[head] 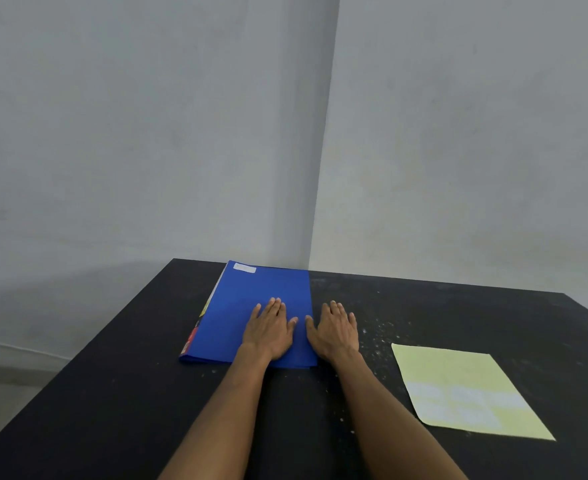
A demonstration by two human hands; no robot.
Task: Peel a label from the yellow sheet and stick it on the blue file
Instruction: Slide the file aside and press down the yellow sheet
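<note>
Left hand (270, 332) lies flat, palm down, fingers (274, 308) straight and loosely spread, on the blue file (251, 306). Right hand (335, 332) flat likewise, fingers slightly spread, mostly on the bench (112, 393), thumb at the file's right edge. Neither holds anything. A white label (244, 268) sits at the file's far left corner; its print is illegible. Coloured pages peek out along the file's left edge, detail unclear. Yellow sheet (465, 389) lies well apart to the right; glare washes out its labels. Pale specks scatter between. Forearms cut off below.
</note>
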